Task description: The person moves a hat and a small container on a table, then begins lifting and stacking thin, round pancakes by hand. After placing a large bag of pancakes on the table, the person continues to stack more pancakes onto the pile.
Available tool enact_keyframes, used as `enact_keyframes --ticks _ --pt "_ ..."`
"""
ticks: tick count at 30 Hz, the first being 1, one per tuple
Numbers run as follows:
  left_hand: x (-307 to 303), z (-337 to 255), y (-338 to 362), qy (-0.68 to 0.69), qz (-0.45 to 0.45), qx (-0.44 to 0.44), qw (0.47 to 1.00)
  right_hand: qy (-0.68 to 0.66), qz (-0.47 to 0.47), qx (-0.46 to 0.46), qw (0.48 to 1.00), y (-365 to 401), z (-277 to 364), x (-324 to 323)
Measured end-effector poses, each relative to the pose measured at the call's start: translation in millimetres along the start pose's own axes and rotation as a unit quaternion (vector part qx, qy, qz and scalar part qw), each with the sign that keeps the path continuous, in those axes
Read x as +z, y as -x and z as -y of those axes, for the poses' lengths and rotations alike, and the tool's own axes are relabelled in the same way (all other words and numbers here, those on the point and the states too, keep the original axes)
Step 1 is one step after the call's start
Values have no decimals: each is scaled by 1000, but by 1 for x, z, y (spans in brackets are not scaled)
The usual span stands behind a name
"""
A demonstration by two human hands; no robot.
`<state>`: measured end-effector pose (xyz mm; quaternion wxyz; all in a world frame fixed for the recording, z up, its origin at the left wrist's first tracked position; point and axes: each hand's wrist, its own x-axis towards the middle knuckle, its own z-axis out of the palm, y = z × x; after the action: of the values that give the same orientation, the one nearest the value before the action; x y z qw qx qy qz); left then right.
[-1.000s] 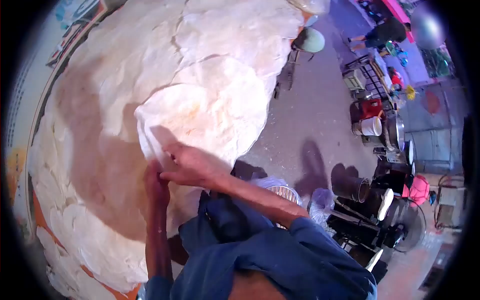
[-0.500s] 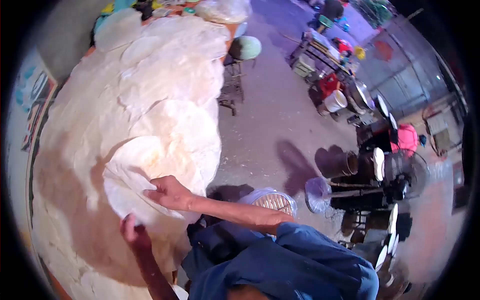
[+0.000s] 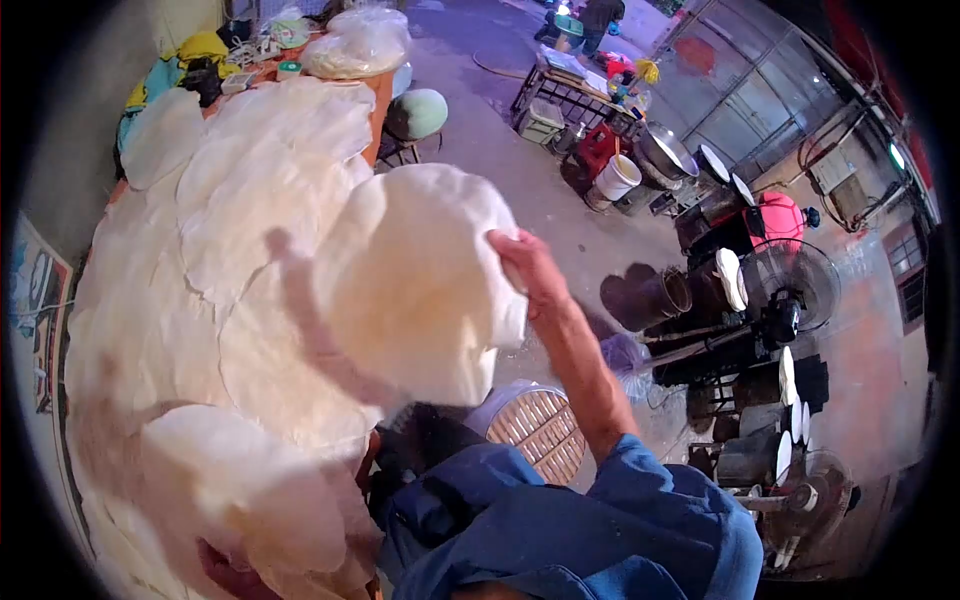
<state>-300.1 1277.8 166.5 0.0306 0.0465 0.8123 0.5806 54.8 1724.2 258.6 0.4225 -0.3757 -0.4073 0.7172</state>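
Observation:
My right hand point(image 3: 532, 268) is closed on the edge of a thin, pale round flatbread point(image 3: 415, 285). The flatbread hangs spread out in the air over the table's right edge, browner in its middle. My left hand point(image 3: 235, 572) is low at the lower left, against the edge of another pale round flatbread point(image 3: 245, 480), which is partly blurred. That sheet covers its fingers, so their grip is hidden. Under both hands, many overlapping flatbreads point(image 3: 150, 320) cover the long table.
Bags of clear plastic point(image 3: 358, 42) and cloths lie at the table's far end, with a pale green melon point(image 3: 416, 114) beside it. A slatted round basket point(image 3: 540, 432) stands on the floor near my body. Along the right are a white bucket point(image 3: 616, 177), fans point(image 3: 790, 290) and drums.
My right hand has swung right and away from the table, lifting a flatbread into the air. My left hand has moved down toward the lower edge. The view has shifted.

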Motion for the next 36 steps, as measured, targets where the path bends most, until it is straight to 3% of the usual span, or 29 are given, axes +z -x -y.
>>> enact_keyframes --ticks 4,11,18,24,28,30,32,33,35,36 --pt "-11 23 -53 -46 -18 8 999 30 -104 -53 993 -12 31 -50" --pt "33 -9 -96 -85 -12 59 995 15 -195 -89 977 -80 50 -150" --pt "220 -154 -61 -81 4 244 966 2 -229 -78 970 -115 76 -254" --pt "329 -260 -7 -49 38 413 909 -33 -284 -66 956 -136 82 -306" --pt "350 -208 -71 -68 115 414 900 -66 -292 -61 952 -150 75 -320" --pt "359 -137 -126 51 198 231 951 -71 -300 -58 950 -158 79 -320" --pt "390 -143 -103 252 265 -9 931 -65 -299 -50 951 -168 85 -321" --pt "379 -120 -133 375 484 -85 786 -64 -302 -54 950 -176 87 -323" --pt "415 -170 -81 347 151 -205 902 -60 -303 -57 949 -193 92 -330" --pt "412 -156 -102 351 233 -164 892 -35 -301 -50 952 -203 93 -336"
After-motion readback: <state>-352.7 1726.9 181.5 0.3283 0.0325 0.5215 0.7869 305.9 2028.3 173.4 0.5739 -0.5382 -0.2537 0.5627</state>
